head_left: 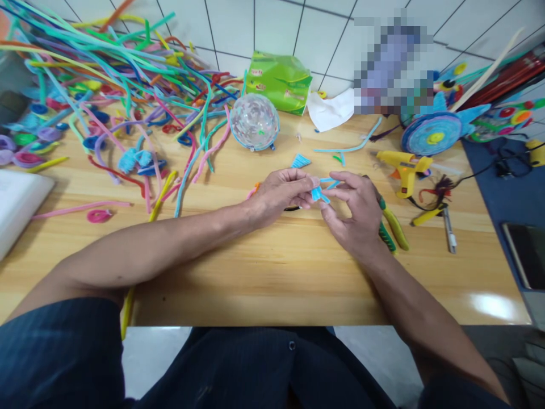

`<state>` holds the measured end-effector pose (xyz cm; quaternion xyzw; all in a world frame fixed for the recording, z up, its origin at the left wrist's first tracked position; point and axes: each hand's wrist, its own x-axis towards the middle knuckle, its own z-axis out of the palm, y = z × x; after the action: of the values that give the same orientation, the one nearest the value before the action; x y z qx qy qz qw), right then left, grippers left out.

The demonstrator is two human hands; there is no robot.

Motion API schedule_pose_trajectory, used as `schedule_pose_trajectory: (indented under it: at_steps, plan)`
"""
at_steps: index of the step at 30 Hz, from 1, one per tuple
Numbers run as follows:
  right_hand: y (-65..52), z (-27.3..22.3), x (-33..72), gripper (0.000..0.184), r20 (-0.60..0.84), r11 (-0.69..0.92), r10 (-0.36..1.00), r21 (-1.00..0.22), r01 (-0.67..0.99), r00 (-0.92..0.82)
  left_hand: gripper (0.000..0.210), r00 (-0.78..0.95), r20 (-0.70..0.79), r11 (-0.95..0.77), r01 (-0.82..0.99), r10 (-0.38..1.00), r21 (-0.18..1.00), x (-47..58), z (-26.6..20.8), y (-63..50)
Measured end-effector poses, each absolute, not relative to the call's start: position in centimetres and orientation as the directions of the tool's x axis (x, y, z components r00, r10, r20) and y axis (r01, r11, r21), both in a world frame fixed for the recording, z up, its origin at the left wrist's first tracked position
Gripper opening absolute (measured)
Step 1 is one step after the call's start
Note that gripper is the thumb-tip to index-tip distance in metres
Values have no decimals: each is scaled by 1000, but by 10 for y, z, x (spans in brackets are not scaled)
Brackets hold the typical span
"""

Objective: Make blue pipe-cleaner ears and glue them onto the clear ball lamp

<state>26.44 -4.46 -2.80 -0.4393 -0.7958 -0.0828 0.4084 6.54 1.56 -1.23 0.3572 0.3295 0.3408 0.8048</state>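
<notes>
Clock hub set on the blue piece (316,193), 12 away from the wearer; I read it as held between the two hands, above the middle of the counter (272,284).

Grip, left hand (285,193): thumb and fingers pinching the blue piece from 9 o'clock; grip, right hand (357,210): fingers spread around the strip ends on the 3 o'clock side; contact there is too small for me to resolve, so I cannot tell whether it grasps them.

Technique, my judgement: this looks like fine shaping of thin blue strips (327,180); I would keep the left pinch close to the joint, so the body does not twist; I would work one strip at a time with right thumb and index, pressing lightly, since the fuzzy stems probably crease easily and spring back a little; pulling hard could drag the strips out of line.

Orientation: the compact body sits at the left pinch; strip ends fan out toward 2 to 4 o'clock; long axis, as far as the fingers let me see, runs roughly 9 to 3; the lower end tips toward 4.

Nearby: ribbed blue patch (300,161) at 11; pliers (394,224) near 4; glue gun (404,165) between 2 and 3.
</notes>
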Motion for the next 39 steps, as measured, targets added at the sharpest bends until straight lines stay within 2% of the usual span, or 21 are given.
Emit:
schedule_pose_trajectory:
  at_steps: [12, 14, 17, 20, 23, 25, 29, 32, 39]
  plan:
    - [-42, -25, 269, 21, 703, 622, 640, -238, 746, -310, 27, 588, -320, 523, -211, 743, 826, 66, -16, 13]
    - [-43, -24, 269, 20, 700, 618, 654, -275, 737, -287, 28, 583, -273, 445, -173, 765, 879, 65, -16, 13]
    - [-43, -22, 267, 13, 686, 591, 694, -369, 717, -219, 29, 550, -88, 181, -116, 830, 977, 62, -16, 10]
    - [-43, -20, 266, 6, 613, 521, 776, -491, 698, -148, 30, 571, 54, -25, -60, 819, 998, 60, -16, 6]
    - [-43, -19, 265, 8, 540, 460, 835, -580, 672, -105, 32, 590, 98, -95, -36, 802, 995, 60, -20, 5]
    - [-43, -19, 265, 8, 509, 434, 857, -630, 644, -80, 34, 586, 74, -79, -18, 807, 997, 60, -22, 7]
    - [-43, -19, 263, 5, 424, 362, 905, -736, 572, -27, 36, 582, -33, 65, -34, 813, 997, 61, -23, 11]
    - [-42, -21, 263, 11, 363, 318, 932, -795, 517, -15, 37, 598, -105, 171, -55, 795, 984, 62, -20, 13]
    - [-41, -22, 265, 15, 352, 322, 936, -817, 479, -29, 32, 605, -132, 207, -57, 786, 977, 63, -16, 11]
